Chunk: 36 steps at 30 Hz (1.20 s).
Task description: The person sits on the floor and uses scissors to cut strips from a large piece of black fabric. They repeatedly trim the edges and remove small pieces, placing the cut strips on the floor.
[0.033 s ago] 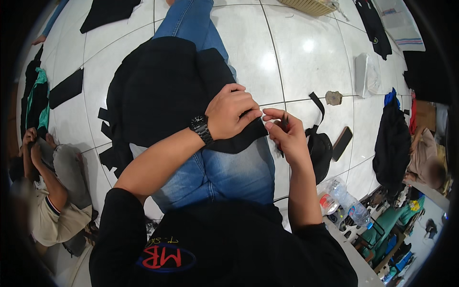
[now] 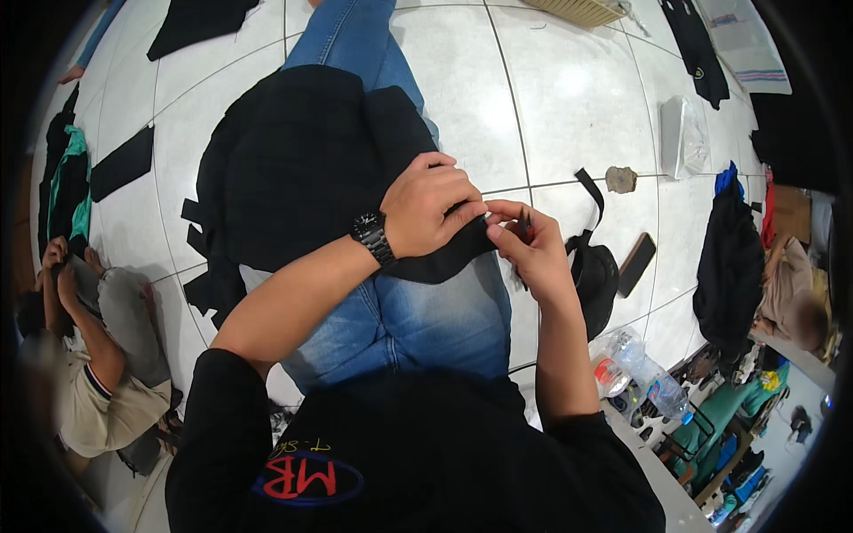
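Black cloth (image 2: 293, 169) in the shape of a garment lies spread over my jeans-clad legs, with several strap-like tabs at its left edge. My left hand (image 2: 433, 206), wearing a black watch on its wrist, is closed on the cloth's right edge, thumb on top. My right hand (image 2: 529, 244) meets that edge beside the left thumb, its thumb and forefinger pinched together. A slim dark pointed tool (image 2: 526, 222) is tucked in its palm, tip up between the fingers; its kind is mostly hidden. Whatever the fingertips pinch is too small to make out.
On the white tiles to the right lie a black pouch (image 2: 593, 284) with a strap, a phone (image 2: 636, 265), a brownish lump (image 2: 621, 179) and plastic bottles (image 2: 662, 391). Other people sit at both sides. Dark cloth pieces (image 2: 124, 164) lie at the left.
My right hand has shifted slightly left, and its thumb and forefinger have come closer together at the cloth's edge. The left hand has barely moved.
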{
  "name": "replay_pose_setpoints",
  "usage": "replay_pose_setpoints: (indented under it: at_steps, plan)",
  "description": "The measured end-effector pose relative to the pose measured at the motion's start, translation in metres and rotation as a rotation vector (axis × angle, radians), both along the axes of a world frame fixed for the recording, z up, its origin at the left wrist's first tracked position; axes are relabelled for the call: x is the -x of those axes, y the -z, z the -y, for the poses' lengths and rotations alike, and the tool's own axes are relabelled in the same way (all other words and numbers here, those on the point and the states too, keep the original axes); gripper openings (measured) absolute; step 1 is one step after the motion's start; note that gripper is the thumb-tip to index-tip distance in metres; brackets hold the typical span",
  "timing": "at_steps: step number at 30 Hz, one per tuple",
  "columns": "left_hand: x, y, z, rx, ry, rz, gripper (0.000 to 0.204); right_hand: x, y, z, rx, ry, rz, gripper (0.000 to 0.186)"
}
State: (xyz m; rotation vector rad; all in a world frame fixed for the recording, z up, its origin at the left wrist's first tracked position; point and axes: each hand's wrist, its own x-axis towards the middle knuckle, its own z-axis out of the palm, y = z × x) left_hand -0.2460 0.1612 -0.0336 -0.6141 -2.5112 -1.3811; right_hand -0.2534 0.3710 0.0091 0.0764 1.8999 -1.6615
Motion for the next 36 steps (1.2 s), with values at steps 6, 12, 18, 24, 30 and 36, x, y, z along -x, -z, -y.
replay_pose_setpoints:
  at_steps: [6, 12, 18, 24, 30, 36]
  plan:
    - [0.001, 0.003, 0.0, 0.002, -0.05, 0.008, 0.014, -0.009, 0.007, 0.002, -0.147, -0.096, -0.004, 0.02]
    - [0.001, 0.008, -0.007, -0.017, -0.122, 0.011, 0.016, -0.036, 0.019, 0.013, -0.079, 0.077, 0.008, 0.02]
    - [0.003, 0.005, -0.004, -0.004, -0.092, -0.017, 0.015, -0.017, 0.018, 0.008, -0.038, 0.072, 0.022, 0.025]
    - [0.002, 0.004, -0.004, 0.001, -0.074, -0.017, 0.015, 0.001, 0.011, 0.011, -0.053, -0.019, 0.07, 0.027]
    - [0.002, 0.003, -0.004, -0.01, -0.092, -0.032, 0.014, 0.002, 0.012, 0.011, 0.094, 0.078, 0.236, 0.016]
    - [0.001, 0.004, -0.004, 0.002, -0.102, -0.042, 0.014, -0.008, 0.016, 0.015, 0.125, 0.27, 0.275, 0.016]
